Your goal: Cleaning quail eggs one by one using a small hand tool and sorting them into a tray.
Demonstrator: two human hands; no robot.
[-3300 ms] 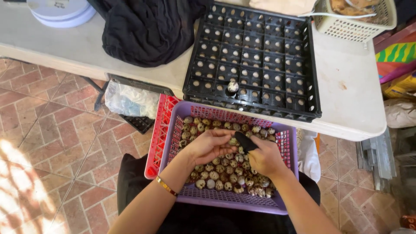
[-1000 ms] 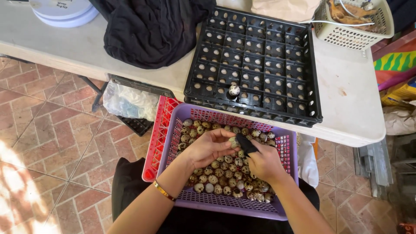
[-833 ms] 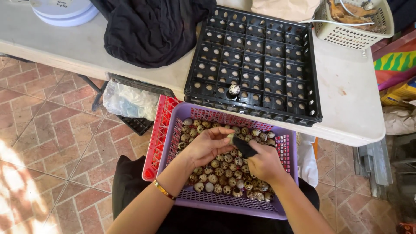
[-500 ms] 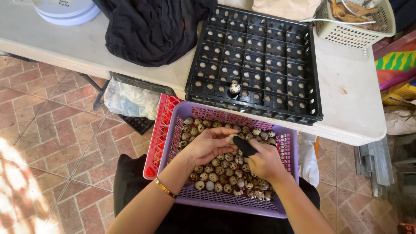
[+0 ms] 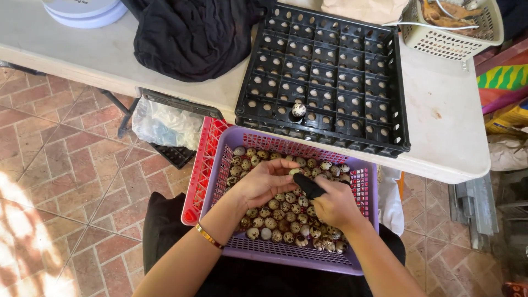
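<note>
Head view: purple perforated plastic basket [image 5: 286,254] on lap, nested in red plastic basket [image 5: 199,170] w/ only the left edge showing; placed so, prob. to keep both hands free and the load close to body; full of small speckled brown-and-cream eggs [image 5: 269,222], heaped loose. Left hand [image 5: 263,182] low over heap, fingers curled narrow around one pale egg [image 5: 295,171] at the tips, palm down; gold bangle [image 5: 209,236] on that wrist. Right hand [image 5: 334,204] just beside, touching left, fingers closed on small dark flat object [image 5: 308,186], pointed toward the held egg; kind of object unclear. Above, on white plastic table [image 5: 445,121], black plastic cell tray [image 5: 324,77] within arm's reach of basket, edge near table edge; nearly all cells bare, single speckled egg [image 5: 298,109] upright in a near-row cell. Black cloth [image 5: 192,33] bunched left of tray; cream mesh basket [image 5: 448,27] at far right corner; round white lid [image 5: 82,11] far left; clear plastic bag [image 5: 165,124] under table.
</note>
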